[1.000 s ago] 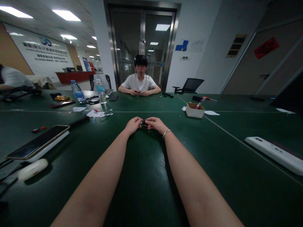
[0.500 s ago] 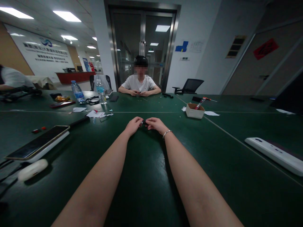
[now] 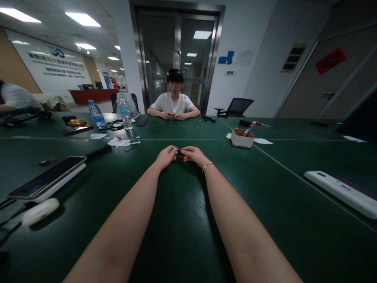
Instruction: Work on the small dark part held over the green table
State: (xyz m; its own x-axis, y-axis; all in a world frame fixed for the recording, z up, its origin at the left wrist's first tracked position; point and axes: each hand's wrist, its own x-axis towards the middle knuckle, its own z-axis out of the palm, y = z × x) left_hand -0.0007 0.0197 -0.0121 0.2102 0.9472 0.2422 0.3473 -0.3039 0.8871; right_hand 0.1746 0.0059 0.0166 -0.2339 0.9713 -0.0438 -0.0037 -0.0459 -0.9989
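Both my hands meet over the middle of a dark green table (image 3: 179,204). Between their fingertips is a small black object (image 3: 178,152), too small and too covered by fingers to name. My left hand (image 3: 166,157) pinches its left end, where a lighter spot shows. The right end is pinched by my right hand (image 3: 193,155), which has a silver bracelet (image 3: 207,167) at the wrist. Both forearms stretch forward over the tabletop.
A phone (image 3: 48,177) on a white block and a white rounded device (image 3: 40,212) lie at left. Bottles (image 3: 125,114) and papers (image 3: 119,142) stand farther back. At right are a small box (image 3: 242,138) and a white bar (image 3: 343,192). A person (image 3: 174,103) sits opposite.
My hands stay in nearly the same place, still pinching the small black object. The person opposite has raised their head slightly.
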